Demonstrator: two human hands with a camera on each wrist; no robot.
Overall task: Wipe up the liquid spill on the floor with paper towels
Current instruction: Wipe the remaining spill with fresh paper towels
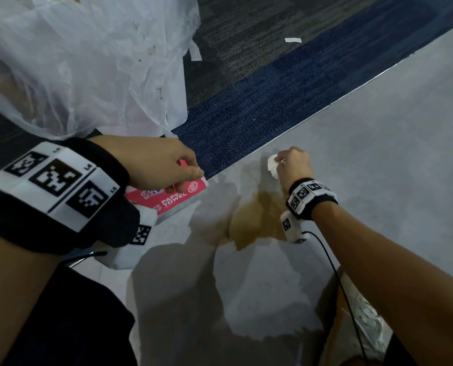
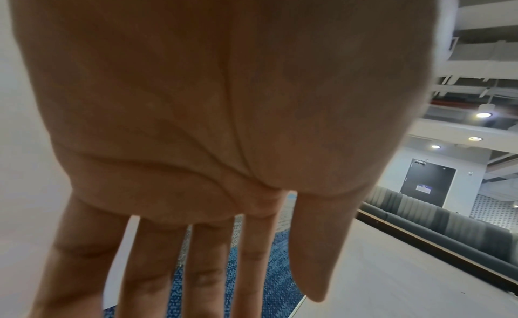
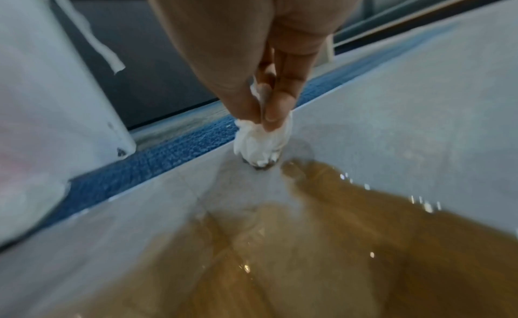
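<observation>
Nearest the camera, the left forearm wears a black band with white marker tiles, and the left hand [image 1: 154, 162] reaches down over a pink paper towel pack [image 1: 171, 199] lying on the grey floor [image 1: 378, 143]; in the head view its fingertips are down at the pack's top edge, though whether they grip anything there I cannot tell, while the left wrist view shows the fingers [image 2: 151, 267] straight and slightly spread. Just right of the pack, a brown liquid spill [image 1: 257, 220] pools on the floor, with a thinner wet sheen spreading around it. Beyond the pool, the right hand [image 1: 295, 163] pinches a crumpled white paper towel [image 3: 260, 143] between thumb and fingertips [image 3: 276, 111], which are pressed close together; the wad's lower end touches the floor at the far tip of the spill, near the metal strip where the floor meets blue carpet [image 1: 246, 114]. Farther back on the left, a translucent plastic sheet [image 1: 88, 62] drapes down, and a white scrap [image 1: 293, 40] lies on the darker carpet beyond
</observation>
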